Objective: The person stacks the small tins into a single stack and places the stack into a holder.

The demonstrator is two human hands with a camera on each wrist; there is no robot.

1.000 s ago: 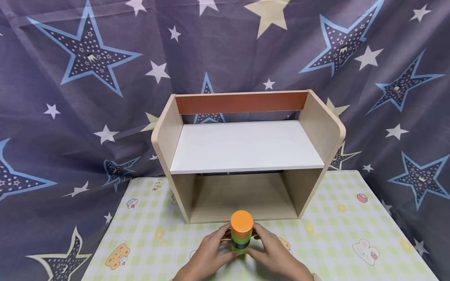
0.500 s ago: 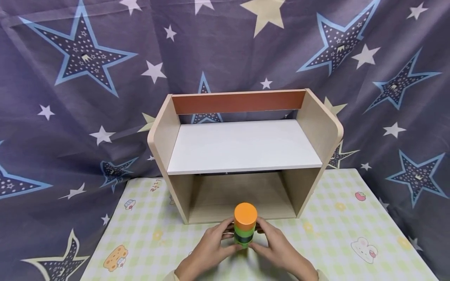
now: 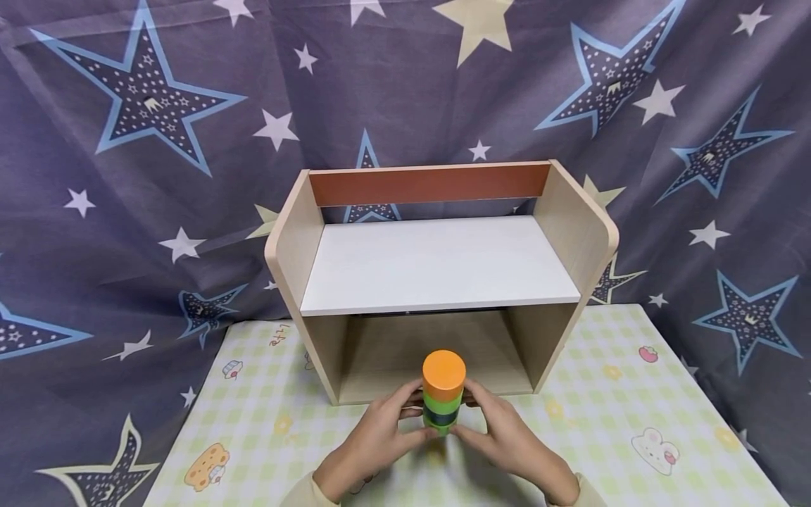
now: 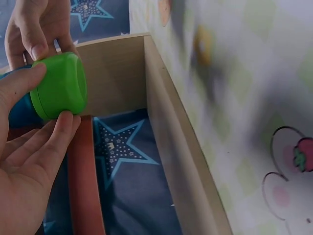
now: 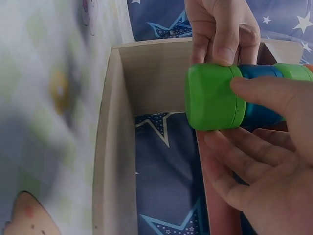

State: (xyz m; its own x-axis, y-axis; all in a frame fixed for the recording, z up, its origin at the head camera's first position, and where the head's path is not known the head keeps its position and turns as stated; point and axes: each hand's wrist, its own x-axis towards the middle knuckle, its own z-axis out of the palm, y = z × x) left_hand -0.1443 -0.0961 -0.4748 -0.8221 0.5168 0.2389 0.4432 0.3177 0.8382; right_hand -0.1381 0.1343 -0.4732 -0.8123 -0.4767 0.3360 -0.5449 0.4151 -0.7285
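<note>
An upright cylinder [image 3: 443,384] with an orange top, green sections and a dark blue band stands between both hands in the head view, in front of the shelf's lower opening. From the left side my left hand [image 3: 385,431] grips it, thumb near the bottom and fingers farther up. Opposite, my right hand [image 3: 503,429] holds it the same way. The left wrist view shows the cylinder's green base [image 4: 61,85] between thumb and fingers. In the right wrist view the green base [image 5: 211,97] and blue band show, both thumbs lying on it.
Behind the hands stands a two-level wooden shelf [image 3: 437,264] with a white middle board and a reddish-brown back rail [image 3: 431,184]. A green-checked cloth [image 3: 602,422] with cartoon prints covers the table. A dark star-patterned curtain [image 3: 405,84] hangs behind.
Both hands have raised the cylinder a little and brought it closer to the shelf. The head view has shifted slightly, and more of the sleeves shows.
</note>
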